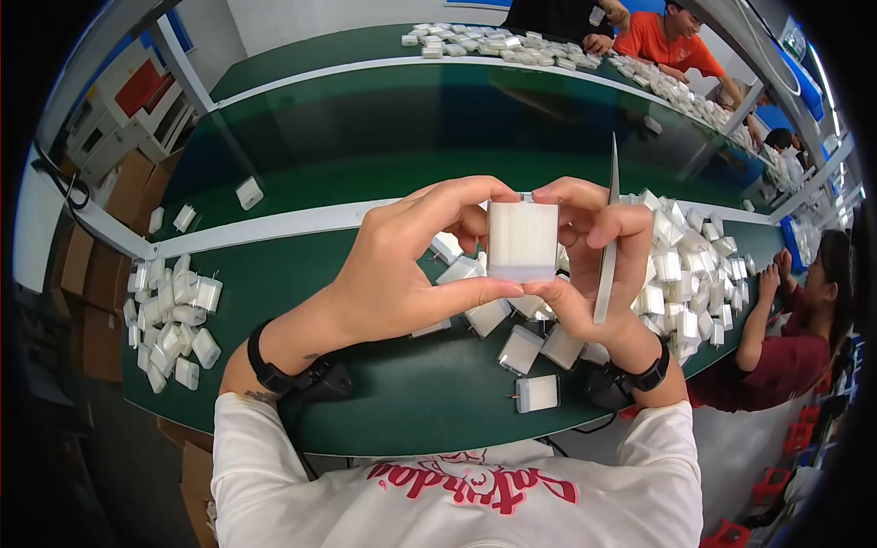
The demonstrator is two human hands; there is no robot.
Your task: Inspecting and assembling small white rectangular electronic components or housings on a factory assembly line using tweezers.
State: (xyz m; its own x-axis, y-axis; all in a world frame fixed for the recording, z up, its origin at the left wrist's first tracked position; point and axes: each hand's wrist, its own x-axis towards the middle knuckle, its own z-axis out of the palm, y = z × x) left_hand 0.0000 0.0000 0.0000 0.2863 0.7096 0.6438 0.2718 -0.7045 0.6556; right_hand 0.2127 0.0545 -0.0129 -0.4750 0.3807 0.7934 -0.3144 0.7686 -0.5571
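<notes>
A squarish white block in a clear plastic case (523,239) is held up above the table between my two hands. My left hand (388,256) grips its left side, thumb at the bottom and index finger at the top. On the other side, my right hand (630,233) pinches the block the same way. Metal tweezers (609,228) are also tucked between the right fingers, pointed end up. Below and behind my hands lie several similar white blocks (521,350), partly hidden. One block with a thin reddish lead (537,394) rests near the table's front edge.
A heap of white blocks (167,320) lies at left, a larger one (681,274) at right. A pale rail (274,235) crosses the green table (393,402). Other people (671,46) work at the far side; another person (786,338) sits at right. Cardboard boxes (91,333) stand left.
</notes>
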